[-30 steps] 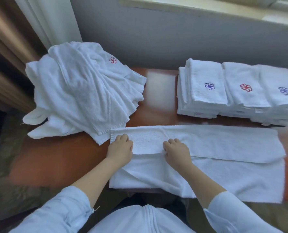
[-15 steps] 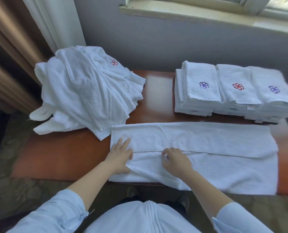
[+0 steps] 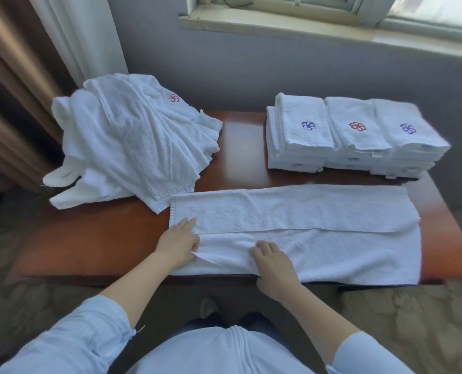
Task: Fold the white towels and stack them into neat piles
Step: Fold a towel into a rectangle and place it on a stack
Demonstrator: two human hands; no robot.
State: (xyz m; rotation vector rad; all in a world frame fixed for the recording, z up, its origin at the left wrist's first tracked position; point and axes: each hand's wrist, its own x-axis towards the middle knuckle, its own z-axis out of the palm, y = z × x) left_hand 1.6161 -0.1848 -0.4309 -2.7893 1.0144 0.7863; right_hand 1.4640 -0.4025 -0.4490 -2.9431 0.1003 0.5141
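Three folded stacks [image 3: 356,136] are set at the far right corner of the desk [image 3: 103,238]; an unfolded heap [image 3: 132,147] is left far left. Along the near edge, a part-folded towel [image 3: 332,252] is pinched by the left grip [image 3: 180,242] and right grip [image 3: 274,265].

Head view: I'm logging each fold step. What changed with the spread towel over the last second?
Both hands slid from the edge of the far flap toward the person: the left hand and the right hand now pinch the near edge of the spread towel, lifting it. The far flap, unfolded heap and folded stacks stayed put.
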